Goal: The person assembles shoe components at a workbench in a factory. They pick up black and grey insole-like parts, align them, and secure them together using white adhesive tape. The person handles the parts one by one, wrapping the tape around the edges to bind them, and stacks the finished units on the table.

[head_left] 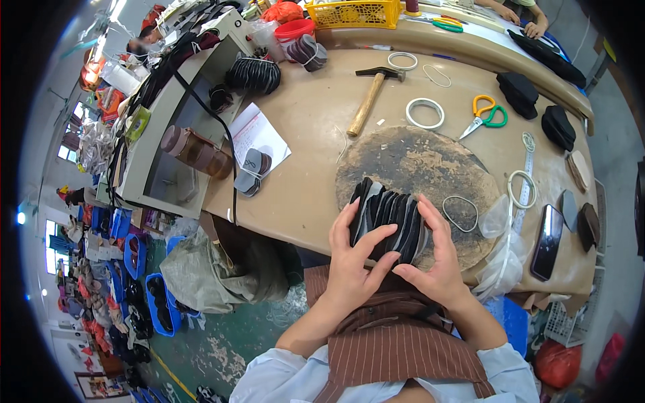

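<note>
Between my two hands is a thick stack of black and grey cut pieces [386, 218], standing on edge near the front of a round worn wooden block [430, 161]. My left hand [359, 252] presses the left end and front of the stack, fingers wrapped over it. On the opposite end, my right hand [437, 252] holds with its fingers along the side and the thumb at the front. A loose rubber band [461, 213] lies on the block just right of the stack. What material the pieces are made of I cannot tell.
Beyond the block lie a hammer [371, 101], a tape roll [424, 113] and scissors [485, 115]. A phone [547, 243] rests at right, near black bundles [557, 127]. A banded grey stack [252, 171] sits on paper at left, by a bottle [195, 151]. Another person's hands [535, 27] show far right.
</note>
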The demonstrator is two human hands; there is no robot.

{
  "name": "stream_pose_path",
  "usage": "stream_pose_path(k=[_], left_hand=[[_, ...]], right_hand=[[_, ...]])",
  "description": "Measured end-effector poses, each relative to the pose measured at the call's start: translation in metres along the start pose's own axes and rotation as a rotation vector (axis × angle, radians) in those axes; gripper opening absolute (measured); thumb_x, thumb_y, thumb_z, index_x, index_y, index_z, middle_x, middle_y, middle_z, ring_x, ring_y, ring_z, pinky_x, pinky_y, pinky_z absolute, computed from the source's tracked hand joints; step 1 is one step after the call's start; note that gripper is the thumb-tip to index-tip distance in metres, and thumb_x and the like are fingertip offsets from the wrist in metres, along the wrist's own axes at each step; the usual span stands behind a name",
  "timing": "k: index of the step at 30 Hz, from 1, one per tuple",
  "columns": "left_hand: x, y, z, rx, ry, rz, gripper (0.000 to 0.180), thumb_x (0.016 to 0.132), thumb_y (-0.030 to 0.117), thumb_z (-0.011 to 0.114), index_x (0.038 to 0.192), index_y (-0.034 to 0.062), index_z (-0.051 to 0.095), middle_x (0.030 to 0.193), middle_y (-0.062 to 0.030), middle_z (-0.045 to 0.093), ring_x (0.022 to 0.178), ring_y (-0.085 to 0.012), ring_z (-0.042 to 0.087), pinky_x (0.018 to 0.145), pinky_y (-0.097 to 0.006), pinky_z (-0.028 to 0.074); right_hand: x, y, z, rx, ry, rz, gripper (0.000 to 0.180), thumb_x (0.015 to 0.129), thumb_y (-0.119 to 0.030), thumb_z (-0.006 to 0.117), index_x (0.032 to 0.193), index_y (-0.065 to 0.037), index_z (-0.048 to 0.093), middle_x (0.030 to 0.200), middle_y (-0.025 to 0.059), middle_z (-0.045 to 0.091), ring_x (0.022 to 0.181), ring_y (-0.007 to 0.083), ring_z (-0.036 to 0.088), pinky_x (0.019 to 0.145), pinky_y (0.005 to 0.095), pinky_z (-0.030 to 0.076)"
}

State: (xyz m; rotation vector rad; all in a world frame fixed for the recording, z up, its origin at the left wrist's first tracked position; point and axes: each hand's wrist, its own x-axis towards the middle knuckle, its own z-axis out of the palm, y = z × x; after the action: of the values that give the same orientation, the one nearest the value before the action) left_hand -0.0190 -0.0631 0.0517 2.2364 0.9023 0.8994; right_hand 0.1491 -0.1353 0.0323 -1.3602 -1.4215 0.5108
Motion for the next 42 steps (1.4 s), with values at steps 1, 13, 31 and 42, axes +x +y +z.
stream_pose_path(k=[1,13,31,42], left_hand=[[0.000,-0.001,0.000,-0.002,0.000,-0.001,0.043,0.075,0.019,0.077,0.117,0.0184,0.065,0.141,-0.0255,0.032,0.132,-0.0427,0.030,0.107,-0.049,0.029],[-0.003,-0.004,-0.003,-0.041,0.129,-0.076,0.041,0.067,0.016,0.080,0.106,0.0146,0.067,0.137,-0.0235,0.037,0.129,-0.0405,0.038,0.104,-0.045,0.037],[-0.019,0.009,0.031,-0.112,0.325,0.044,0.037,0.080,0.016,0.069,0.114,0.0098,0.056,0.145,-0.0238,0.030,0.135,-0.0454,0.025,0.109,-0.051,0.026],[-0.025,0.011,0.030,-0.089,0.317,0.045,0.037,0.079,0.019,0.069,0.114,0.0099,0.058,0.145,-0.0232,0.031,0.135,-0.0447,0.026,0.108,-0.051,0.028]], right_hand=[[0.001,0.000,0.000,-0.016,0.000,-0.009,0.090,0.070,-0.031,0.081,0.140,0.000,0.034,0.146,0.0231,0.032,0.133,0.0366,0.034,0.108,0.0447,0.027],[0.002,-0.005,0.007,0.110,-0.053,0.063,0.081,0.071,-0.008,0.072,0.140,0.003,0.032,0.147,0.0224,0.032,0.134,0.0334,0.036,0.110,0.0410,0.029],[-0.024,-0.030,0.010,-0.092,0.100,0.179,0.037,0.098,-0.017,0.048,0.128,0.004,0.048,0.123,0.0241,0.053,0.113,0.0339,0.052,0.095,0.0396,0.044],[-0.028,-0.031,0.012,-0.242,0.130,0.159,0.033,0.094,-0.012,0.051,0.121,0.004,0.058,0.122,0.0227,0.057,0.115,0.0359,0.051,0.101,0.0403,0.037]])
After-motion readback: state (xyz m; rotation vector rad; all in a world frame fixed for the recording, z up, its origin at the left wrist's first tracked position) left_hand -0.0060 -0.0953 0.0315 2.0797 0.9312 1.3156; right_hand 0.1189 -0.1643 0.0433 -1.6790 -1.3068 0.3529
